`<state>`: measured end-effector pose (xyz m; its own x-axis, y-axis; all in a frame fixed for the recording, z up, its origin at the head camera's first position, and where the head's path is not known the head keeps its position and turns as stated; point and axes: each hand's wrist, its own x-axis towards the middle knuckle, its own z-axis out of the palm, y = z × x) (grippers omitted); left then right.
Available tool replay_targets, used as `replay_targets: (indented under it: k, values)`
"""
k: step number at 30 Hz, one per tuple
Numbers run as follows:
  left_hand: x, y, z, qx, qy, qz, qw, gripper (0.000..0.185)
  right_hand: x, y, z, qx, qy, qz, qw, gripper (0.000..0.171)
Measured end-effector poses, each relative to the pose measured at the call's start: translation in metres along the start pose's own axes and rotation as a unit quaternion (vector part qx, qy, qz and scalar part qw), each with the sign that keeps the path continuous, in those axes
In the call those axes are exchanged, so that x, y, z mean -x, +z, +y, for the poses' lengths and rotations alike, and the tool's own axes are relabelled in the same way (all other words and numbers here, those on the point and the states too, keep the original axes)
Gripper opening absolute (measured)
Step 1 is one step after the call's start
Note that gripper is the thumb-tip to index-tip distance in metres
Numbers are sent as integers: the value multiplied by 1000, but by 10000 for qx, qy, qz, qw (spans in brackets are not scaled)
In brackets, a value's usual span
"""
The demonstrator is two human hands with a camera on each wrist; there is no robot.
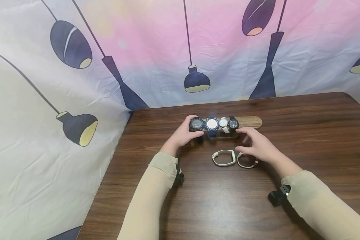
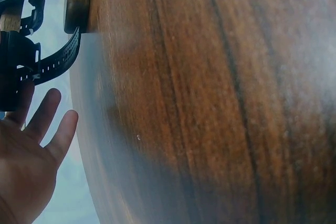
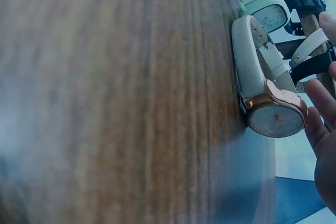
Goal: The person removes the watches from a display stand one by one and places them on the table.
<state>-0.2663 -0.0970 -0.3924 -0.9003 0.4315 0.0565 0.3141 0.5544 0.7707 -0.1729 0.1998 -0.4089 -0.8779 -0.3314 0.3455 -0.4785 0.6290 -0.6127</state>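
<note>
A wooden watch stand (image 1: 252, 122) near the table's back edge carries a row of watches. At its left end my left hand (image 1: 184, 132) holds a chunky black digital watch (image 1: 196, 124) between thumb and fingers; its strap (image 2: 60, 61) hangs down in the left wrist view. Beside it are a dark watch with a bright face (image 1: 212, 123), a white-strapped watch (image 1: 223, 123) and a square black watch (image 1: 233, 124). My right hand (image 1: 256, 144) is by the square one, index fingertip close to it, thumb apart; contact is unclear.
In front of the stand, a pale green watch (image 1: 224, 158) and a white-strapped rose-gold watch (image 3: 275, 116) stand on edge on the brown wooden table (image 1: 204, 203). A patterned cloth (image 1: 162, 50) hangs behind the table and along its left side.
</note>
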Motion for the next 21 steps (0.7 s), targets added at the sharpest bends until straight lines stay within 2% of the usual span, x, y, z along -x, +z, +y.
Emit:
replay_targets:
  k: [10,21]
  values:
    - [0,0,-1,-20,-5,-6,10000,66,-3,-3,2,113,35,367,9993,57]
    - [-1,1,-2,5,-1,3,10000,69,-12,-12,0,222,304,443,9983,62]
